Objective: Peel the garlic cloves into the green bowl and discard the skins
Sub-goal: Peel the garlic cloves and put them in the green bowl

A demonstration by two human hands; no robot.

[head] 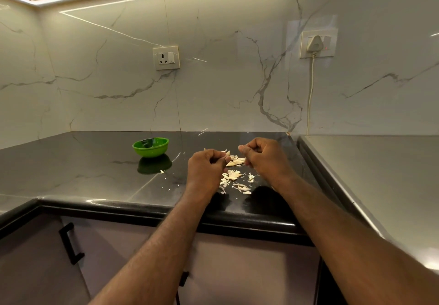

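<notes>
A small green bowl (150, 147) stands on the black countertop (95, 162), left of my hands; its inside is dark and I cannot see its contents. My left hand (206, 165) is closed, its fingertips pinching a pale garlic clove (227, 154) that barely shows. My right hand (263, 156) is curled a short way to the right, its fingertips pinched together; what it holds is hidden. Between and below the hands lies a scatter of papery garlic skins (234, 176).
A steel surface (380, 174) sits lower on the right, past the counter's raised edge. A white cord (310, 95) hangs from a wall plug (315, 43). A second socket (166, 57) is on the marble wall. Cabinet handle (70, 243) below the counter.
</notes>
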